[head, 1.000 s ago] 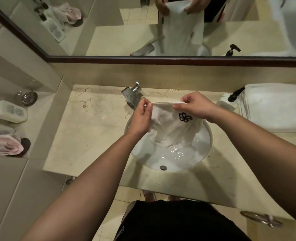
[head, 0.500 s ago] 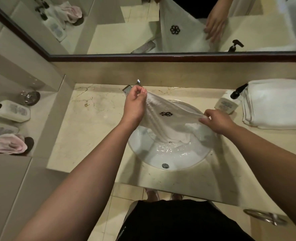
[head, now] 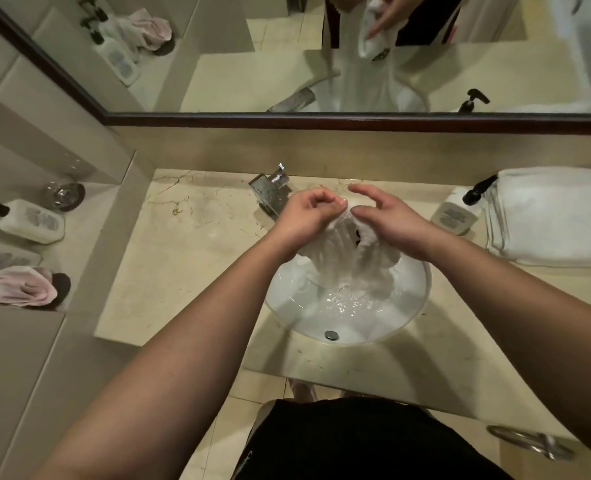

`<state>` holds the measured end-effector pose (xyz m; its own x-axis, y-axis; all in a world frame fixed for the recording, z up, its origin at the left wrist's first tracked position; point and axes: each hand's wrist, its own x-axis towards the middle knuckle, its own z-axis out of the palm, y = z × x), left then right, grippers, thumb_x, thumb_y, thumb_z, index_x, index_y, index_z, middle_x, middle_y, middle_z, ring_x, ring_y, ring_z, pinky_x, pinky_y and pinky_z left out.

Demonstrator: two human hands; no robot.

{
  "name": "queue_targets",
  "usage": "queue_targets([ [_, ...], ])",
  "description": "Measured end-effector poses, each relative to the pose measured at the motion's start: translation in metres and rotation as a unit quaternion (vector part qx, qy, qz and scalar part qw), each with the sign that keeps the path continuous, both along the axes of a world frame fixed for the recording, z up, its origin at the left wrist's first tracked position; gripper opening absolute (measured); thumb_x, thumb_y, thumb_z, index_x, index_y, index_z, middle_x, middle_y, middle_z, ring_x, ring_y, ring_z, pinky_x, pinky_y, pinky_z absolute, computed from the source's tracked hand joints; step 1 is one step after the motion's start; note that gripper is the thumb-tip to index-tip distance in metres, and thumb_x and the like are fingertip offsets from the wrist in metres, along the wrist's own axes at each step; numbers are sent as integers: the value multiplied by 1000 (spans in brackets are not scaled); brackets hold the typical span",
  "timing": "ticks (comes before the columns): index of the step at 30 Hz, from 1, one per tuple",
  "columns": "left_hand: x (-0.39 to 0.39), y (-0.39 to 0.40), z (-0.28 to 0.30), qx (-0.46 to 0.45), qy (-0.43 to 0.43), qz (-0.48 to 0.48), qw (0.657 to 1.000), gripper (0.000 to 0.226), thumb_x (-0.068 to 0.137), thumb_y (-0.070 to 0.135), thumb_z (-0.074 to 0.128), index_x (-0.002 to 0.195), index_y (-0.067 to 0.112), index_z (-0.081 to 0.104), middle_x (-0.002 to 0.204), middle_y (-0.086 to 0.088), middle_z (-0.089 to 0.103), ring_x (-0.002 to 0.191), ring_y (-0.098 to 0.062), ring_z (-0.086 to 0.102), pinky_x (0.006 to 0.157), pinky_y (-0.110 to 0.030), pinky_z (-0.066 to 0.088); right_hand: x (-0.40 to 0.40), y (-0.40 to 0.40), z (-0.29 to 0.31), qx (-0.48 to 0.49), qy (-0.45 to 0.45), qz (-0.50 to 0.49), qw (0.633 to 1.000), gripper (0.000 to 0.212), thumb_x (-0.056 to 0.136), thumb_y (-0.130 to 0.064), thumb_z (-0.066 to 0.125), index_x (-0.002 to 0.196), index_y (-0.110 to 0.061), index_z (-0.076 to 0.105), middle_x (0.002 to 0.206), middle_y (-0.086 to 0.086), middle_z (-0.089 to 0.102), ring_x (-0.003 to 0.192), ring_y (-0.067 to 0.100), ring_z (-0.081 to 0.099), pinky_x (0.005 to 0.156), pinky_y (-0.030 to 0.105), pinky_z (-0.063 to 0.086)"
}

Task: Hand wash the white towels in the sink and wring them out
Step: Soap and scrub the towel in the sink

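A wet white towel (head: pixel 342 254) with a small black emblem hangs bunched above the round white sink (head: pixel 287 306), its lower end reaching the water. My left hand (head: pixel 308 216) grips the towel's top with curled fingers. My right hand (head: pixel 387 220) is beside it on the towel's top right, thumb pinching the cloth while the index finger points out straight. The two hands nearly touch, just in front of the chrome faucet (head: pixel 270 188). Shallow water lies in the basin around the drain (head: pixel 331 335).
A stack of folded white towels (head: pixel 550 216) lies on the marble counter (head: pixel 190 258) at right, with a pump bottle (head: pixel 458 213) beside it. On the left ledge are another pump bottle (head: pixel 27 220), a glass (head: pixel 67 194) and a pink cloth (head: pixel 17 285). A mirror runs above.
The towel was stretched wide between my hands. My right hand has come up and left to meet my left hand, and the towel now hangs gathered in a bunch.
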<state>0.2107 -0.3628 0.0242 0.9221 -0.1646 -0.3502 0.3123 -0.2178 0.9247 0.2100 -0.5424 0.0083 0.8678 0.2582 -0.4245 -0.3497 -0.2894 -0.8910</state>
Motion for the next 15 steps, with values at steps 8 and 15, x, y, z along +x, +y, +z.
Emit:
queue_targets([
  [8, 7, 25, 6, -33, 24, -36, 999, 10, 86, 13, 77, 92, 6, 73, 85, -2, 74, 76, -10, 68, 72, -22, 55, -10, 8, 22, 100, 59, -13, 993, 27, 106, -21, 46, 93, -7, 66, 75, 3, 68, 64, 11, 63, 64, 22, 51],
  [15, -7, 53, -27, 15, 10, -92, 996, 54, 62, 20, 95, 109, 28, 69, 98, 7, 67, 89, -12, 61, 88, -30, 48, -12, 35, 37, 201, 94, -144, 964, 30, 104, -22, 48, 105, 5, 62, 96, 26, 72, 93, 33, 72, 81, 42, 60],
])
